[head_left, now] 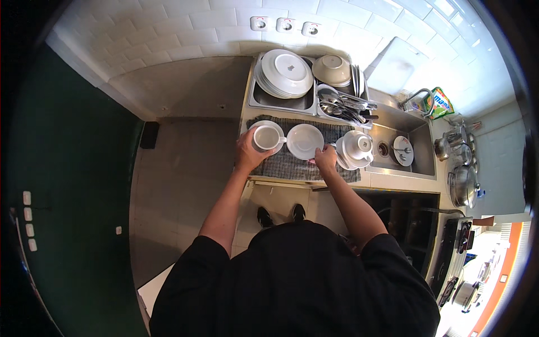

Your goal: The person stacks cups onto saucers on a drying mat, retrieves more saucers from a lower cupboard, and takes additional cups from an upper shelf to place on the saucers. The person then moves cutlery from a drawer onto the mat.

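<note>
White brick-shaped wall tiles (185,28) are catching bright light from the upper right, three sockets (285,24) are sitting in a row on them, and a grey tiled floor (174,185) is running beside a dark green wall (73,185).

White cup (266,137) at left-hand fingertips, white saucer (304,141) at right-hand fingertips. Grey checked cloth (292,164) beneath both. White stacked cups (357,147) just right of right fingers. White plates (285,73) and cream bowl (332,69) beyond fingers, in steel-grey rack (281,103). White tiled wall (185,33). Black sleeves (196,264). Green-yellow pouch (442,104) far right.
</note>
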`<action>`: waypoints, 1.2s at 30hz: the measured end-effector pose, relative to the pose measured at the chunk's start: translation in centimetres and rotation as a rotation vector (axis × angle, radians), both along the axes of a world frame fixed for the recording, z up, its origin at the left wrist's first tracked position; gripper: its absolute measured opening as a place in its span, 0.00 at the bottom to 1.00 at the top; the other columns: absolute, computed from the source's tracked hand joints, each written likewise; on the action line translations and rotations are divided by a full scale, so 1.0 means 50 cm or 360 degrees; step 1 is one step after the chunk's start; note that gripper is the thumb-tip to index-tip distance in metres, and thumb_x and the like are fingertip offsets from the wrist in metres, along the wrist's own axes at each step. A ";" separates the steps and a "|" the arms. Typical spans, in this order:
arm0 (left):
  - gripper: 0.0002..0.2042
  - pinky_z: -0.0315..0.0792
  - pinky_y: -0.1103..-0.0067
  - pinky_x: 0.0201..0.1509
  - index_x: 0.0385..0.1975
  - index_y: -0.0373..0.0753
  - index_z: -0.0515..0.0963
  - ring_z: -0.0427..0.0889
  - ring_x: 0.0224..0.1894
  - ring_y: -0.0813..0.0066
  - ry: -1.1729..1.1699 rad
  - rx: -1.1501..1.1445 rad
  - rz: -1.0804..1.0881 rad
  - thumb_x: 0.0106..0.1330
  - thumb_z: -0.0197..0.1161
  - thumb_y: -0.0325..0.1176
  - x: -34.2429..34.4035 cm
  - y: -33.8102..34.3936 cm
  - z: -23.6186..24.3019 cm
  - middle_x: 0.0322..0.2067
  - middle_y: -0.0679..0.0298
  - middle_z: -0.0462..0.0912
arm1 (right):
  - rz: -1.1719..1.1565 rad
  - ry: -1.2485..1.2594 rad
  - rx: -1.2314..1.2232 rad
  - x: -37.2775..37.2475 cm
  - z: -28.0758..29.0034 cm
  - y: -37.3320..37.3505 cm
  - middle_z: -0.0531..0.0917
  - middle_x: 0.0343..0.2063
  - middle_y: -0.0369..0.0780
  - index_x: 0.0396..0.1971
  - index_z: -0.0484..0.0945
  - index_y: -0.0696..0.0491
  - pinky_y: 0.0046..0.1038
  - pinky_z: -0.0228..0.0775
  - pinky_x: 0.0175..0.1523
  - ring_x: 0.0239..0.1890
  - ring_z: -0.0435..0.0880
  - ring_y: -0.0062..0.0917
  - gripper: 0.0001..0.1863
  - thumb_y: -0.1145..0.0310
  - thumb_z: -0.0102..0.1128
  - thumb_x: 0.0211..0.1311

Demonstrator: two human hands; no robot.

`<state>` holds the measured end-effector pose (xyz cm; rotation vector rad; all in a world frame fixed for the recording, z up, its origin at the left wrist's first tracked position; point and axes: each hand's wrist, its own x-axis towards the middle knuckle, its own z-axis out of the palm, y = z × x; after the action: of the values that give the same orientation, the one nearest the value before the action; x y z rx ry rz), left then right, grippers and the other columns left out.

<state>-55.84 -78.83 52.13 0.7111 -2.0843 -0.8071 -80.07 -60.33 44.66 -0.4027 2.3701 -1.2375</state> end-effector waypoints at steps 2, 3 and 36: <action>0.41 0.72 0.56 0.62 0.60 0.46 0.76 0.82 0.58 0.53 -0.0088 -0.0018 0.0016 0.44 0.86 0.52 -0.002 -0.003 -0.012 0.55 0.58 0.84 | -0.0178 0.0251 -0.0089 0.017 0.019 0.004 0.86 0.36 0.53 0.49 0.77 0.67 0.36 0.86 0.32 0.29 0.92 0.41 0.18 0.71 0.65 0.66; 0.41 0.72 0.56 0.62 0.60 0.46 0.76 0.82 0.58 0.53 -0.0091 -0.0014 0.0026 0.44 0.86 0.52 0.004 -0.004 -0.019 0.55 0.58 0.84 | -0.0167 0.0248 -0.0086 0.028 0.042 0.000 0.86 0.36 0.53 0.49 0.77 0.67 0.36 0.86 0.32 0.29 0.92 0.41 0.18 0.71 0.65 0.66; 0.51 0.72 0.46 0.57 0.65 0.40 0.68 0.74 0.63 0.45 -0.0186 -0.0128 0.0247 0.38 0.89 0.48 0.025 0.001 -0.050 0.60 0.55 0.77 | 0.0452 -0.0092 -0.0199 0.118 0.163 -0.205 0.89 0.34 0.48 0.49 0.81 0.67 0.30 0.86 0.29 0.28 0.92 0.31 0.15 0.74 0.66 0.67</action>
<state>-54.59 -78.78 49.60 0.8816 -2.1216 -0.6050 -74.15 -70.58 52.79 -0.7066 2.1055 -1.2466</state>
